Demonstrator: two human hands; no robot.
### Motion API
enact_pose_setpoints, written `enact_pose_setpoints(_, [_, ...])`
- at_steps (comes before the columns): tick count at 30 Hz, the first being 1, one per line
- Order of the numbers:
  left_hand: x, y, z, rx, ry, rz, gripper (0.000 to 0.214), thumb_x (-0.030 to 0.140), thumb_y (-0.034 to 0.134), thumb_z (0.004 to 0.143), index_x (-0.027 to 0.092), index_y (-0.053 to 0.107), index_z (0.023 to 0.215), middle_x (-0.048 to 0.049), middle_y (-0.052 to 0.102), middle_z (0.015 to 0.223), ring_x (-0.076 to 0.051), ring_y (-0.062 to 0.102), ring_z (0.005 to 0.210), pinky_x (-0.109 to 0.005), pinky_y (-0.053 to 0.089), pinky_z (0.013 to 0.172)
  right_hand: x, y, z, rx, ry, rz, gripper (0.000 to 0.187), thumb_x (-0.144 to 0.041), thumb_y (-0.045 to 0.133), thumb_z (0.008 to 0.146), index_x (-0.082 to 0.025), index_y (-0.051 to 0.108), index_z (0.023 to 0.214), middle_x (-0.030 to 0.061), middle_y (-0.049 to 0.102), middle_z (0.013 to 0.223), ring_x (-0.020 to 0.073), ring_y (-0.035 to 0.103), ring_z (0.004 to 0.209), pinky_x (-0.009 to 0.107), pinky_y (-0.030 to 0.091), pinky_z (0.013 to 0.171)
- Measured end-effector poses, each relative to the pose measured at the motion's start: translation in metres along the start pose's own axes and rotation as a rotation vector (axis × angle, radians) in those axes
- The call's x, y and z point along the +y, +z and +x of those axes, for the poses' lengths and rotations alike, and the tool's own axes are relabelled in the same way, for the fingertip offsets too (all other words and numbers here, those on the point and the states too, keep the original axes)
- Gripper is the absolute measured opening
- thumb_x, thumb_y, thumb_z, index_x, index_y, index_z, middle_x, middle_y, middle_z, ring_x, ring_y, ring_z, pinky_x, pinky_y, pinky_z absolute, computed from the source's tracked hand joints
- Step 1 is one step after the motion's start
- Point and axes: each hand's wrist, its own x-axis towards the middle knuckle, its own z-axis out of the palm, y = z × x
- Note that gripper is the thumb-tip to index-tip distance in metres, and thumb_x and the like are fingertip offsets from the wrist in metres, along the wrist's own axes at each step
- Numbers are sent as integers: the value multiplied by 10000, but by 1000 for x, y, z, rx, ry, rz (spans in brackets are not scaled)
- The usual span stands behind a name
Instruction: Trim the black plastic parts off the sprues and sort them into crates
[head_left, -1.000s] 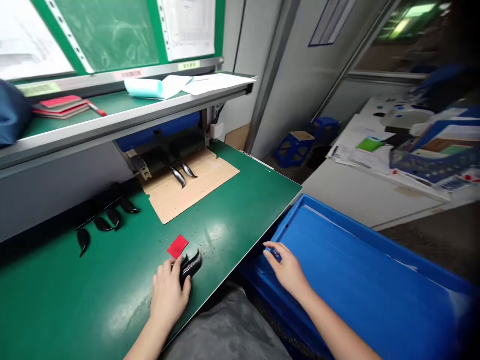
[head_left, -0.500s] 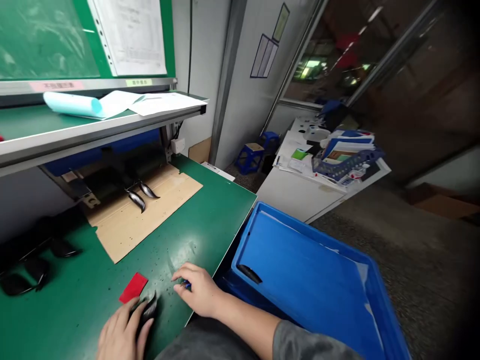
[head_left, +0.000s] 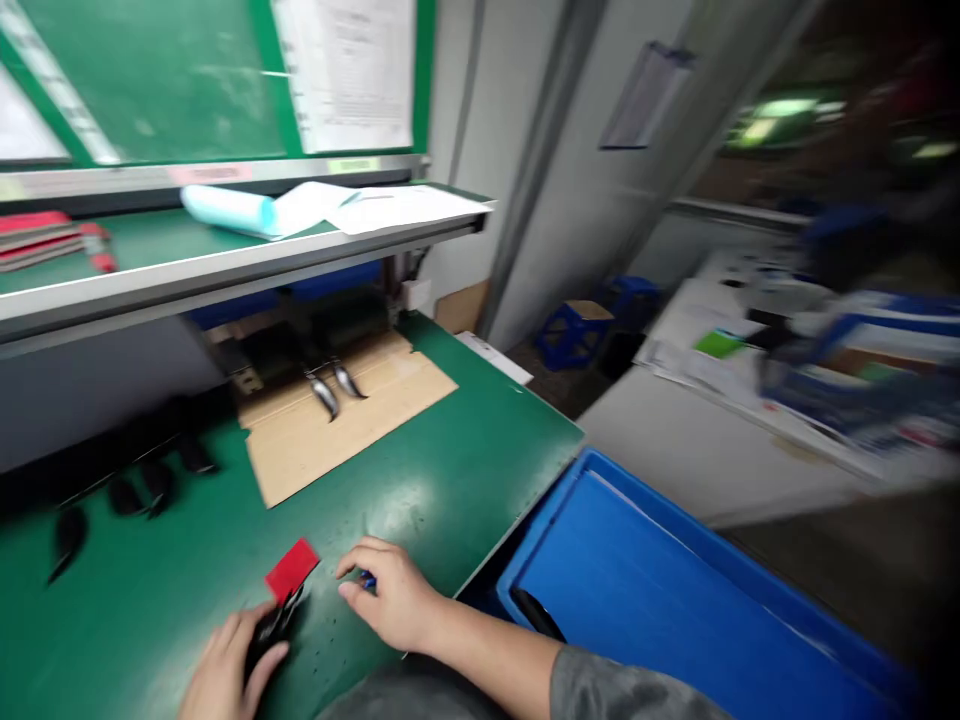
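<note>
Near the green desk's (head_left: 465,470) front edge, the left hand (head_left: 225,675) grips glossy black curved plastic pieces (head_left: 268,628); the right hand (head_left: 394,600) pinches a small blue object (head_left: 366,579).

My left hand (head_left: 225,670) on the glossy black curved part (head_left: 266,632), small red square card (head_left: 292,570) just behind it. My right hand (head_left: 394,597) right of both. Big blue plastic crate (head_left: 675,600) right of the green workbench mat (head_left: 420,480).

Bench mat (head_left: 465,470): smooth, slightly glossy green surface
Sheet (head_left: 352,425): matt brown cardboard
Crate (head_left: 675,600): smooth blue plastic
Curved parts (head_left: 270,625): glossy black
</note>
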Motion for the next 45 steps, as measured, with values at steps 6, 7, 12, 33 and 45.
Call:
enact_pose_setpoints(6, [89,-23,-27,329,-345,-1437,386,526,528,849,250,613,1105,-28,658,1088,-161,611,918,-319,496,831,-56,20,15,-291,-171,166,203,-244,644,819,-241,607,1019,9,608,918,147,578,831,265,464,760])
enact_pose_setpoints(7, [97,-24,-31,364,-323,-1559,369,516,529,854,250,620,1093,-28,656,1096,-148,607,944,-301,491,851,-62,22,18,-323,-216,152,254,-266,658,811,-248,605,1058,18,604,929,158,574,829,278,464,752])
enact_pose_setpoints(12, [105,-20,-50,457,-143,-1668,351,440,611,828,228,601,1107,-56,638,1143,-174,552,1124,-337,393,1020,-73,30,28,-323,-344,-4,201,-277,547,888,-258,626,1072,33,602,853,173,550,758,295,440,685])
enact_pose_setpoints(33, [102,-35,-80,311,57,-1205,476,228,664,807,264,445,1228,-85,580,1247,-232,579,1105,-379,452,963,-86,1,34,-283,-558,-583,745,-743,44,814,-206,560,831,48,517,786,192,371,693,330,222,624])
enact_pose_setpoints(45, [106,-45,-71,228,61,-1093,439,172,690,777,259,486,1156,-66,613,1202,-235,597,1097,-390,477,950,-68,3,38,-336,-564,-452,660,-692,121,882,-199,509,678,13,527,652,147,384,597,309,227,582])
